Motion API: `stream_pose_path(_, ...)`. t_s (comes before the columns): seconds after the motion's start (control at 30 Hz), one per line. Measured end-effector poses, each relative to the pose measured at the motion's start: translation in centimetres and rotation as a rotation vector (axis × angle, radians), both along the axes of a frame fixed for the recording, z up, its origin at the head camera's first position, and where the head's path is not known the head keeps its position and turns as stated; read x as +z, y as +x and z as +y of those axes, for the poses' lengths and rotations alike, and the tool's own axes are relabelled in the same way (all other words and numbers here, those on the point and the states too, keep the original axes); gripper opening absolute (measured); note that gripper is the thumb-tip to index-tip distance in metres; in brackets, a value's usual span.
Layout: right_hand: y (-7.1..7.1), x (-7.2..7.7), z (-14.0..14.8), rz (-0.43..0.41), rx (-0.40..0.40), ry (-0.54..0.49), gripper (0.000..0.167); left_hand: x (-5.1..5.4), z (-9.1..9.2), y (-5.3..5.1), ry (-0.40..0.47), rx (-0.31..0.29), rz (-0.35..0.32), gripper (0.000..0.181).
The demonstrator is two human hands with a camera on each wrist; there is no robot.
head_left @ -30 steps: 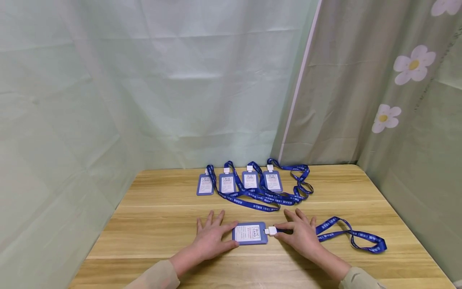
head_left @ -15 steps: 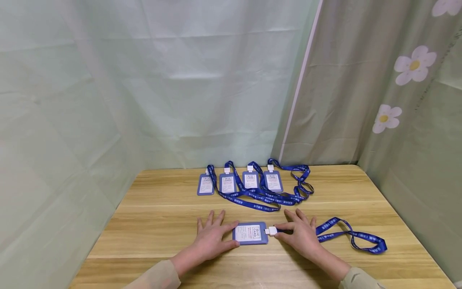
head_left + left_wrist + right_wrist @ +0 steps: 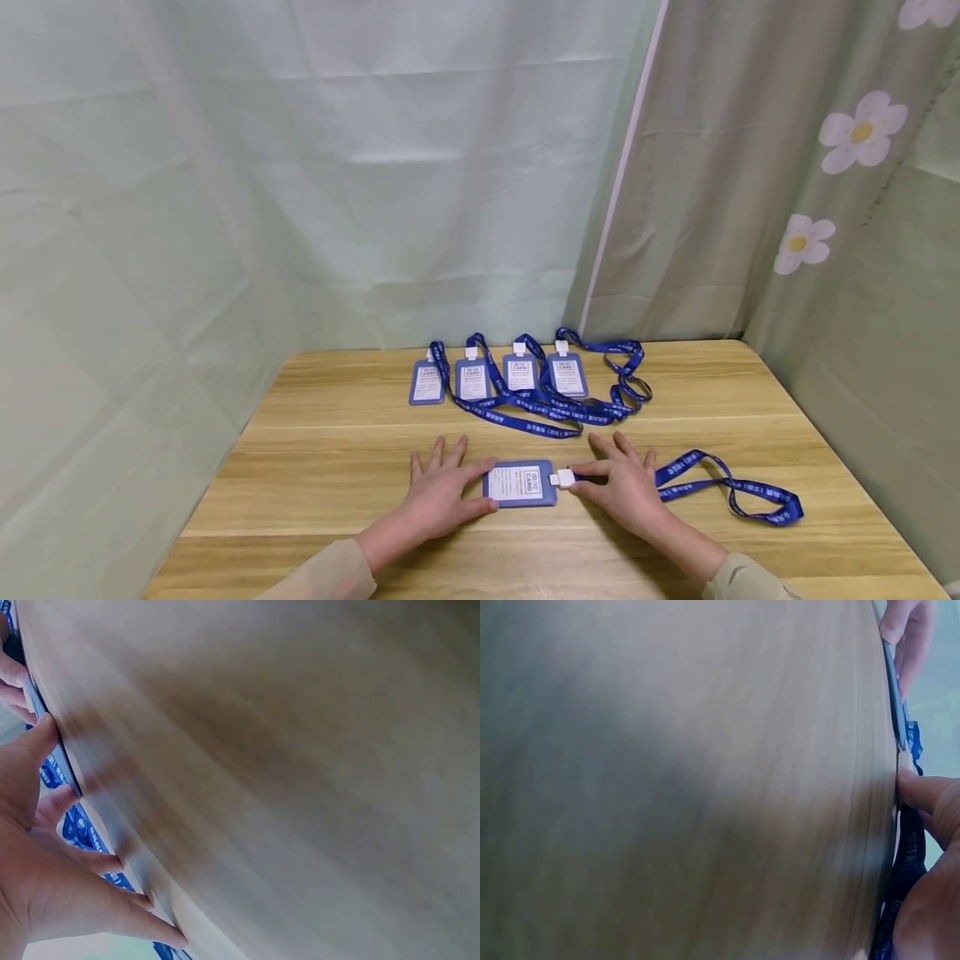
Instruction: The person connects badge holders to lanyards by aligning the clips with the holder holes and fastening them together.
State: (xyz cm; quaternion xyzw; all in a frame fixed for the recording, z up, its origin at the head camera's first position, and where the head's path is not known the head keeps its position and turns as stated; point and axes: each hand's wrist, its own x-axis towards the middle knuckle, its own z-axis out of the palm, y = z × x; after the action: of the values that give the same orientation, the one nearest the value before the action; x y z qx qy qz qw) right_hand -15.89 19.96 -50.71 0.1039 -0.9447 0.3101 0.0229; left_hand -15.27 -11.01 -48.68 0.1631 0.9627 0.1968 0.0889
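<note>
A blue badge holder (image 3: 522, 483) with a white card lies sideways on the wooden table in the head view. My left hand (image 3: 441, 492) holds its left end, thumb at the near edge and index finger at the far edge, other fingers spread on the wood. A white clip (image 3: 562, 478) joins the holder's right end to a blue lanyard (image 3: 757, 490). With thumb and index finger, my right hand (image 3: 626, 487) pinches the lanyard by that clip. The strap runs under this hand and loops to the right. The right wrist view shows the dark strap (image 3: 909, 851) below the fingers.
Behind the hands, several blue badge holders (image 3: 472, 380) stand in a row near the far edge. Their lanyards (image 3: 543, 408) overlap in front and to the right. Pale curtains (image 3: 450, 183) enclose the back and sides of the table (image 3: 337, 450).
</note>
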Motion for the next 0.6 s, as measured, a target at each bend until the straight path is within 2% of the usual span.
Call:
stream_pose_path(0.3,0.05,0.03,-0.52,0.018,0.007,-0.008,0.027,0.22,0.07,0.0,-0.01,0.009,0.008,0.064)
stream_pose_path(0.47,0.01,0.07,-0.36,0.005,0.008,0.006,0.027,0.14,0.09,-0.06,-0.021,0.003,0.014,0.066)
stream_pose_path(0.6,0.04,0.18,-0.17,-0.006,0.013,-0.01,0.024,0.46,-0.12,0.07,-0.016,-0.005,0.021,0.066)
